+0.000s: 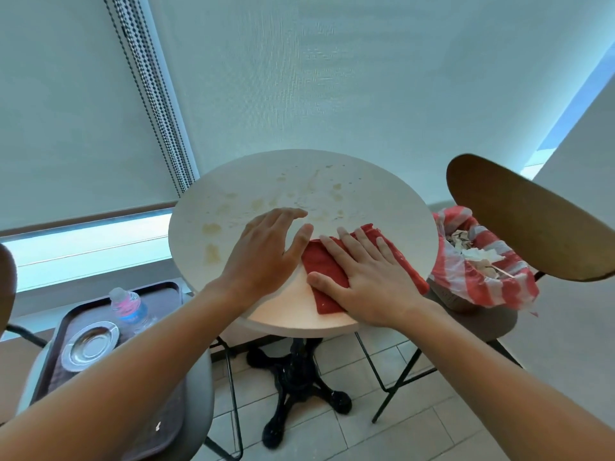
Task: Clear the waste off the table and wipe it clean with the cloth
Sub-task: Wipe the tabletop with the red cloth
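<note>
- Near the frame's centre, our right hand [369, 281] presses flat, fingers [346, 247] spread, on the red cloth [327, 271].
- Our left hand [266, 251] rests open on the stained tabletop [233, 207], fingers together.

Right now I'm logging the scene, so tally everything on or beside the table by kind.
Red cloth on the table: 1
Striped waste bag on the right: 1
Brown tray on the left: 1
Water bottle on the tray: 1
Metal dish on the tray: 1
Total: 5
</note>
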Available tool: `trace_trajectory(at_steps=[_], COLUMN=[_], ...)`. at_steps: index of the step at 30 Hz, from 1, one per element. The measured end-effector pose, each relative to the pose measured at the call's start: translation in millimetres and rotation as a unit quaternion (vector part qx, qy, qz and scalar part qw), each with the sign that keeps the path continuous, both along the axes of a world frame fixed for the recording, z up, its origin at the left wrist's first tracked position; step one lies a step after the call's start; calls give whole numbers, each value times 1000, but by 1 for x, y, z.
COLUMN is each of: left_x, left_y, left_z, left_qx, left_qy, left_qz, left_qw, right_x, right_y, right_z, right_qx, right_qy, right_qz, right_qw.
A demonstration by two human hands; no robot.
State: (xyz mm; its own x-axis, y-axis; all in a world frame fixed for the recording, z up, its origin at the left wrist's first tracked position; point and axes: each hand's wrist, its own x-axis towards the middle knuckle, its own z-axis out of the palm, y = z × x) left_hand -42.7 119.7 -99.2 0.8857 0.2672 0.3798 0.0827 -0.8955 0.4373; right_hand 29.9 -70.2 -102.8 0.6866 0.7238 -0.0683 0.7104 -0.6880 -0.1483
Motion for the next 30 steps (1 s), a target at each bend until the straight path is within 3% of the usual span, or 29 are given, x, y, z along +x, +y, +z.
trace_trajectory(at_steps=[10, 17, 24, 30], left_x=[5, 10, 16, 21], left_y=[9, 16, 12, 13], left_z=[0, 0, -2, -4], left_qx=[13, -1, -4, 39], left_qy=[20, 17, 6, 28], left_qz=[34, 63, 58, 40], left_qw=[999, 998, 998, 998], right_x=[83, 90, 45, 52], right_y=[31, 82, 42, 5], right_z=[-2, -2, 0, 1], right_qx=[-2, 6, 31, 14], right_qy=[3, 4, -2, 6], right_qz=[-114, -15, 91, 48], right_qw=[994, 1000, 995, 999])
